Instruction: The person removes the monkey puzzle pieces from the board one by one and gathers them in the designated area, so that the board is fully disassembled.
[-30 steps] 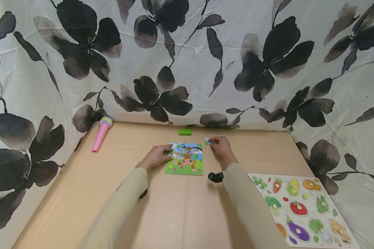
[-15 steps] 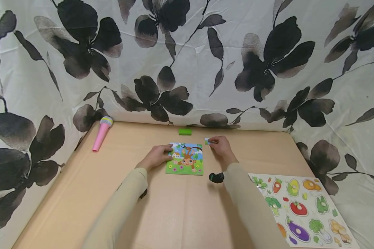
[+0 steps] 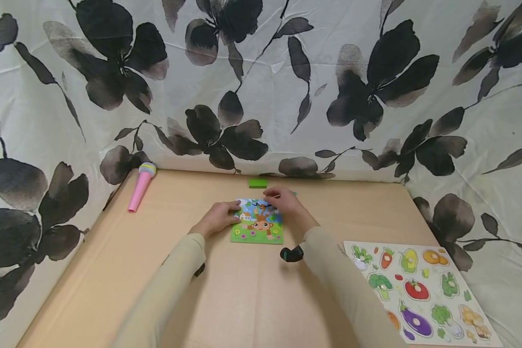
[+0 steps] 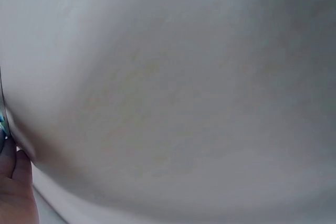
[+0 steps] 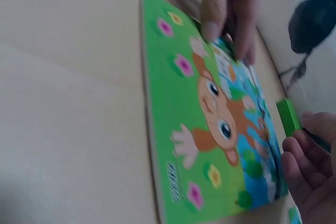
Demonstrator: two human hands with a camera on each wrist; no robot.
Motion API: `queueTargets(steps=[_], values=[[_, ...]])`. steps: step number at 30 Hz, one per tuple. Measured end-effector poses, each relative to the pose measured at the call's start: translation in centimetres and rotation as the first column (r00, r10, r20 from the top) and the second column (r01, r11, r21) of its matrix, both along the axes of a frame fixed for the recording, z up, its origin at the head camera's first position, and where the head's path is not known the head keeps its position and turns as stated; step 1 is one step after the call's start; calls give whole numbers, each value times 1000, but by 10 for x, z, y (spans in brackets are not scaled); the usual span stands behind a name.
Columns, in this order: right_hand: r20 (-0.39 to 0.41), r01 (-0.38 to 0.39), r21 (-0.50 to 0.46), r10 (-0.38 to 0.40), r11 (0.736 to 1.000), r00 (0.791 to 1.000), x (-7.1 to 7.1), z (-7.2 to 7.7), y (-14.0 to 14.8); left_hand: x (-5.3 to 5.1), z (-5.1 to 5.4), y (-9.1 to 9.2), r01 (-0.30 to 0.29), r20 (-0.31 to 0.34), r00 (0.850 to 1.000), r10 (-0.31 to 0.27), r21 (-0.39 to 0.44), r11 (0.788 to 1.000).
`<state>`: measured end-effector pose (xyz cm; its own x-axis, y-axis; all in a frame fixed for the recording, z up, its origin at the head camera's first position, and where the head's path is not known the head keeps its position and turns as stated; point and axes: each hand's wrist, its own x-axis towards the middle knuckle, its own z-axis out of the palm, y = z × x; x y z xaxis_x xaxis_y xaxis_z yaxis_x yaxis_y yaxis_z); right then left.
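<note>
My left hand [image 3: 217, 220] is at the left side of the monkey board [image 3: 257, 232], with the thumb and a finger pressing on it. My right hand [image 3: 290, 209] is over the far right part of the board. Its thumb and fingers are pinched together on a small thin piece [image 3: 275, 195], but my fingers hide most of it, so I cannot tell its picture. The board lies flat on the surface [image 3: 243, 299], in the middle, nearer the far edge. It shows 1 upside-down monkey with flowers on green grass. A little blue and green bit [image 5: 294, 216] peeks out just past the board, on its right side.

A green block [image 3: 257, 183] sits close to the far edge of the surface. A pink toy microphone [image 3: 140, 191] lies by the far left corner. A white vegetable board [image 3: 435, 285] lies along the right edge. Behind is a white cloth [image 3: 165, 96] with black flowers.
</note>
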<state>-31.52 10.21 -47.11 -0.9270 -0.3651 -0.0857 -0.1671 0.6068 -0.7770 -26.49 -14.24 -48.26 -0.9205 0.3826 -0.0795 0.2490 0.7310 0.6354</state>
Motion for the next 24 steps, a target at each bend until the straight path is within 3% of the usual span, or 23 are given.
queueTargets(steps=[4,10,18,24], values=[[24,-67,15,67,998,997,5,-5,-12,-2,2,1,10,-14,1000,-10,-18,1000],[17,-29,37,29,999,999,6,-15,-18,-2,6,6,19,-1,1000,-19,9,1000],[27,-11,36,10,999,1000,7,-18,-23,-2,3,8,15,28,999,-16,26,1000],[-20,-66,76,68,995,997,7,-20,-25,-3,0,8,33,21,999,-33,16,999]])
